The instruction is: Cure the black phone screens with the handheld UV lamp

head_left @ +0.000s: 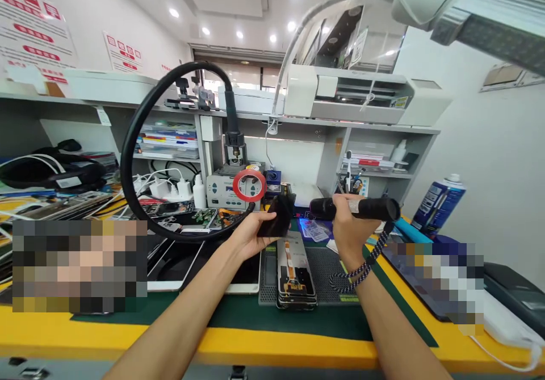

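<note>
At eleven o'clock, black hose (126, 158); at twelve, dark panel (276, 222) pinched in left hand (251, 233) beyond stacked phones (293, 278); at one, black flashlight (374, 208) gripped by right hand (351, 233), axis nine-to-three, strap (380, 246) toward three.

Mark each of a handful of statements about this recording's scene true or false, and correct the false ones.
1. The right hand holds a black flashlight. True.
2. The left hand is empty. False: the left hand holds a dark panel.
3. The phone-part stack lies on the grey mat. True.
4. The blue can stands to the left of the flashlight in the picture. False: the blue can stands to its right.
5. A patterned strap is attached to the flashlight. True.
6. The printer sits on the green sheet. False: the printer is up on the shelf.
</note>
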Demonstrator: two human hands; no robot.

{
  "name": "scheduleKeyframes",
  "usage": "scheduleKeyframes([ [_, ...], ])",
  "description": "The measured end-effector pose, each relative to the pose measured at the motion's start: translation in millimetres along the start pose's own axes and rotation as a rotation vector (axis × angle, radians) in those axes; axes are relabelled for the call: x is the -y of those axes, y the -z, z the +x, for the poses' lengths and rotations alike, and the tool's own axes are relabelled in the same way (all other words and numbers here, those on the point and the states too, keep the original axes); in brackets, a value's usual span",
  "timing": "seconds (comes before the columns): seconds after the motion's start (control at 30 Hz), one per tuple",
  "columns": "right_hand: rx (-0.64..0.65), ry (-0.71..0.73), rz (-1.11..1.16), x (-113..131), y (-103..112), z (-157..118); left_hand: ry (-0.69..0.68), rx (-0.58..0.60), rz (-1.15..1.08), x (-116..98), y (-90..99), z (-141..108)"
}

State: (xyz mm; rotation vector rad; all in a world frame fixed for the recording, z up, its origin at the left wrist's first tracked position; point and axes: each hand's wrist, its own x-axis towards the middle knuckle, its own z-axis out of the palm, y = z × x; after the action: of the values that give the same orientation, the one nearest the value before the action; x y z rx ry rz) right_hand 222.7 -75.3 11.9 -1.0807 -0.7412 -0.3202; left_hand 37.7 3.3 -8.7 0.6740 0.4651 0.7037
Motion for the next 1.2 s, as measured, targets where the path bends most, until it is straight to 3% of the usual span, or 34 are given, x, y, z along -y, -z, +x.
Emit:
scheduleKeyframes([
  [0.33,0.06,-0.071,0.097,12,-2,-14,0.067,0.01,-0.064,5,-3.5,1],
  [0.53,0.103,-0.136,0.142,12,-4,-17,0.046,0.213,-0.157,4,-8.0,-5],
  [0.73,0.159,-0.171,0.194,17,-5,-24,0.128,0.268,-0.164,6,-9.3,-6],
  [0.97,0.185,-0.078,0.186,15,-4,-25,0.121,0.289,-0.095,8,-6.2,-6],
  [1.2,0.191,0.157,0.15,25,0,-31,0.076,0.268,-0.091,6,-2.6,-7],
])
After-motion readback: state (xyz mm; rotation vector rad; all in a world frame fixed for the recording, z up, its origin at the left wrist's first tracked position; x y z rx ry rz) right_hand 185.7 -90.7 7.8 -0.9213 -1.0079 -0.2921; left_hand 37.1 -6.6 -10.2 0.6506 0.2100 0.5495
